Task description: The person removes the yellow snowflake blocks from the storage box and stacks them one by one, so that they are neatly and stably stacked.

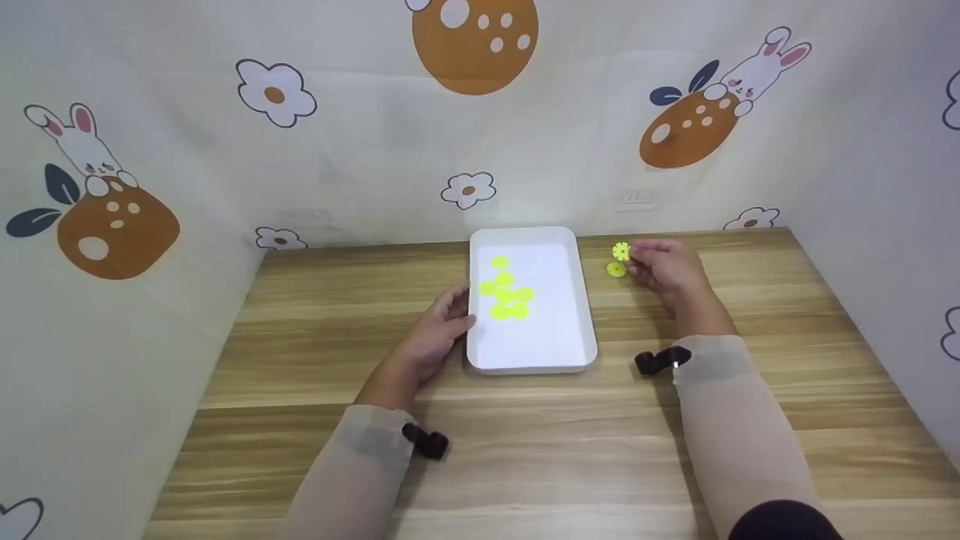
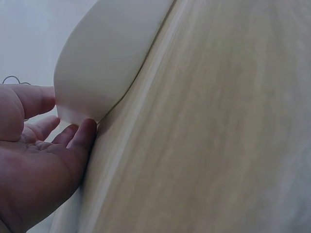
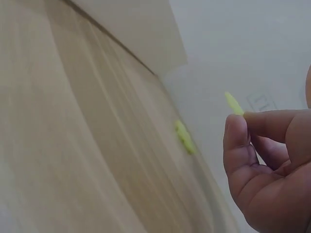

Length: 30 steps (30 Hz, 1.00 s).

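Observation:
In the head view a white tray (image 1: 532, 349) lies on the table, with several bright yellow notched discs (image 1: 499, 262) on its left half. My left hand (image 1: 436, 330) is at the tray's left side. Its fingertips rest against the outer wall (image 2: 104, 53), and the thumb tip is right at the rim. To the right of the tray, my right hand (image 1: 667, 271) pinches a yellow notched disc (image 1: 621, 251) between thumb and index finger. The held disc (image 3: 233, 103) appears nearly edge-on in the right wrist view. Another yellow disc (image 3: 184, 138) lies on the table just below it.
The wood-grain table (image 1: 315, 337) meets a patterned cloth wall (image 1: 360, 172) right behind the tray. Similar cloth walls stand along the left and right sides. A small black camera (image 1: 426, 441) is strapped on the left sleeve, and another camera (image 1: 661, 361) on the right.

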### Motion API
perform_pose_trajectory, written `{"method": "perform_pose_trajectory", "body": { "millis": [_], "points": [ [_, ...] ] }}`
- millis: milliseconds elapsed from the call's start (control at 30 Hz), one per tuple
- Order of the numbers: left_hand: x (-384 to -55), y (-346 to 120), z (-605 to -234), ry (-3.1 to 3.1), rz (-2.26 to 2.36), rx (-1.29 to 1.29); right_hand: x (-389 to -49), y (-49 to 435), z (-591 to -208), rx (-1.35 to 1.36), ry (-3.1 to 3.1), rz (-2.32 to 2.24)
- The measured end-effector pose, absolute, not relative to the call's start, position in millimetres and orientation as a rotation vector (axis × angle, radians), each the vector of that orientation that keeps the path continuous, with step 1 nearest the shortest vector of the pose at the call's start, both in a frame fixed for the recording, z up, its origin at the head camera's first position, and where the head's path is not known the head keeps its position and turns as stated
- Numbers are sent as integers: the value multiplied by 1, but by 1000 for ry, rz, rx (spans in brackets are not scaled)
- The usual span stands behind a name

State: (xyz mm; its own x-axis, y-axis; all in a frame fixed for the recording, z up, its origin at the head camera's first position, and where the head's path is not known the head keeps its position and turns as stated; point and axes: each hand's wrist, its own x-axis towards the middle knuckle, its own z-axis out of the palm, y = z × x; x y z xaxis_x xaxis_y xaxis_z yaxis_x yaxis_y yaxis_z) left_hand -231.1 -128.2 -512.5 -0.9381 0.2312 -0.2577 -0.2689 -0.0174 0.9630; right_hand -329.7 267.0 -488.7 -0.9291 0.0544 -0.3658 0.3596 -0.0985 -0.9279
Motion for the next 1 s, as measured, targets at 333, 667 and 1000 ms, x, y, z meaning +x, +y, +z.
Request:
{"method": "perform_pose_trajectory", "body": {
  "millis": [333, 667, 1000],
  "points": [
    [-232, -129, -513, 1939, 1996, -67, -330, 271, -501, 467, 1975, -2072],
    [-231, -128, -512, 1930, 2008, -44, -329, 269, -502, 508, 2004, -2027],
    [-231, -129, -512, 1930, 2009, -54, -331, 267, -500, 561, 2063, -1980]
  ]
}}
